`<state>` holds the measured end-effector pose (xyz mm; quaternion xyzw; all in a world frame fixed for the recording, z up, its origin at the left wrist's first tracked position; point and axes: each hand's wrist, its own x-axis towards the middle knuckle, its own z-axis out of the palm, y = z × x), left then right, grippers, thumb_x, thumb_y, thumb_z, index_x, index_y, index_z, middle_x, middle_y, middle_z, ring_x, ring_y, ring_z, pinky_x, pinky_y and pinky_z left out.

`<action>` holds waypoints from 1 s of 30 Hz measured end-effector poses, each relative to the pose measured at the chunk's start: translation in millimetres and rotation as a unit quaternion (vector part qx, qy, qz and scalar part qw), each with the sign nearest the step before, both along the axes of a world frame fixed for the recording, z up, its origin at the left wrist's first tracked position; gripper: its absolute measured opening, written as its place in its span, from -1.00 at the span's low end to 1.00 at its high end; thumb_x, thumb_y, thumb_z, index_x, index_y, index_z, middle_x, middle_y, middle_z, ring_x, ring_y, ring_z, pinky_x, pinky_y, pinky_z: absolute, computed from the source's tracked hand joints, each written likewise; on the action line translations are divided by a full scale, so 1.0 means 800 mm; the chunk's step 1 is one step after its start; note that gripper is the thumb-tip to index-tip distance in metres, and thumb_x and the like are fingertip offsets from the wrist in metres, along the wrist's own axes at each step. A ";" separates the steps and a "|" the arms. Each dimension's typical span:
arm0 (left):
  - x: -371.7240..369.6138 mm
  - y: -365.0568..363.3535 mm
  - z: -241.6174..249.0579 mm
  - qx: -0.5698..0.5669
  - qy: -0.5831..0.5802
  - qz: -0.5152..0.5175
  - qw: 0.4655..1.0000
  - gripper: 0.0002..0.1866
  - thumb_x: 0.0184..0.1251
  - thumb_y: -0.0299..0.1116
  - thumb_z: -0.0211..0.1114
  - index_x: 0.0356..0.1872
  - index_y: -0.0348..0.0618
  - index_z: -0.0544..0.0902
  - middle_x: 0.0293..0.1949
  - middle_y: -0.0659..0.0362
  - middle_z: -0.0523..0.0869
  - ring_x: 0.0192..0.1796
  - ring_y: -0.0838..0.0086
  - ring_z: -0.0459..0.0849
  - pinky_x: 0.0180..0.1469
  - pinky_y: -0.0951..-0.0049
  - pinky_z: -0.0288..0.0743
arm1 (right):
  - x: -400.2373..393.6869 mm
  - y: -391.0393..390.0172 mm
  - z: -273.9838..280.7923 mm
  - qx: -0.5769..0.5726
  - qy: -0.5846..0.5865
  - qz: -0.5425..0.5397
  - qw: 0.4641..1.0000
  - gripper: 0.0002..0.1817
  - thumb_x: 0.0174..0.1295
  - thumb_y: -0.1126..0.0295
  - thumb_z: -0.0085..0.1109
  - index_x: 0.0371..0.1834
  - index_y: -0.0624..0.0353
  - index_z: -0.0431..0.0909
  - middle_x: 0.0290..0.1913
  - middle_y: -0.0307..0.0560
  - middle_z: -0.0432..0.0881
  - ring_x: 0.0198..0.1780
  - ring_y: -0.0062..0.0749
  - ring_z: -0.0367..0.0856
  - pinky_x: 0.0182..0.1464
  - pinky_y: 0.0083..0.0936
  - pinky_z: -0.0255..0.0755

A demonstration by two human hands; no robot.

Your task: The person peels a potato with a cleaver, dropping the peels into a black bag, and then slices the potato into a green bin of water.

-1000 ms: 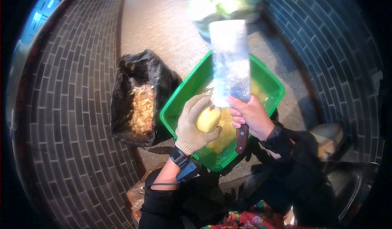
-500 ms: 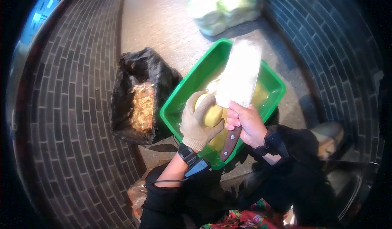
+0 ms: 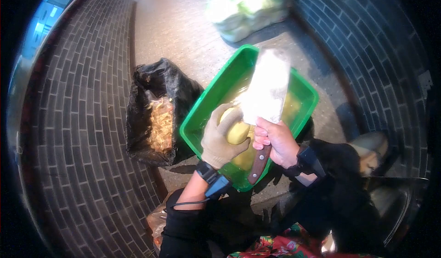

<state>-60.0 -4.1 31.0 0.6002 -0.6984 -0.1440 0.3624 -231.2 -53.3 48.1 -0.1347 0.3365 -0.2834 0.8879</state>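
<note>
While left hand [image 3: 217, 142] cups oval potato [image 3: 239, 133], right hand [image 3: 278, 141] grips rectangular cleaver [image 3: 269, 85] — probably steel.

Black sleeves [image 3: 186, 228], beige knit glove [image 3: 217, 145]

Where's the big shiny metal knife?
In the head view, the knife is in the bare right hand, over the green plastic tub, beside the beige-gloved left hand.

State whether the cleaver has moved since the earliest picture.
Yes: against the green basin, the cleaver has moved lower in the view and now leans to the right.
</note>
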 end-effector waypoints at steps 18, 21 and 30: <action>0.008 -0.009 0.001 0.063 0.098 -0.055 0.992 -0.23 -0.31 -0.33 0.60 0.14 -0.07 0.57 0.17 -0.03 0.50 0.13 0.07 0.59 0.15 0.20 0.52 | 0.000 0.001 -0.008 0.018 -0.032 -0.020 0.999 -0.90 0.44 0.36 0.05 -0.21 0.10 0.37 -0.54 -0.42 0.23 -0.58 -0.69 0.16 -0.45 -0.58 0.21; -0.009 -0.005 0.011 -0.003 -0.034 0.031 0.999 -0.25 -0.30 -0.33 0.58 0.13 -0.01 0.59 0.17 -0.03 0.50 0.11 0.05 0.59 0.13 0.18 0.51 | 0.004 0.003 -0.010 0.076 -0.080 -0.045 0.993 -0.90 0.43 0.36 0.06 -0.22 0.08 0.38 -0.55 -0.42 0.23 -0.58 -0.69 0.16 -0.46 -0.58 0.21; -0.021 -0.009 -0.018 -0.019 0.002 0.089 0.996 -0.30 -0.23 -0.46 0.54 0.13 -0.15 0.55 0.15 -0.06 0.53 0.12 0.12 0.60 0.15 0.28 0.52 | 0.022 0.020 -0.011 0.131 -0.096 -0.032 0.986 -0.76 0.47 0.31 0.06 -0.39 -0.01 0.30 -0.60 -0.50 0.23 -0.62 -0.78 0.15 -0.47 -0.68 0.17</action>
